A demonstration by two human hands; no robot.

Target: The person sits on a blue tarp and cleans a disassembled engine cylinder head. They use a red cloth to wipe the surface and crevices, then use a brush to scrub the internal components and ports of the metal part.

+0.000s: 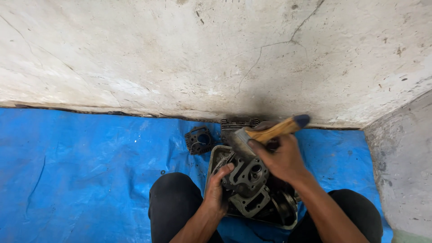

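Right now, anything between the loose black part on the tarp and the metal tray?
Head view: only bare blue tarp lies between the loose black part and the metal tray; they sit close but apart.

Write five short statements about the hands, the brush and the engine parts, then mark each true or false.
1. The right hand holds a wooden-handled brush. True.
2. The left hand is empty and lifted clear. False: it grips an engine part in the metal tray.
3. The floor sheet is red. False: blue.
4. A small dark engine part lies outside the tray. True.
5. The brush handle's tip is blue. True.
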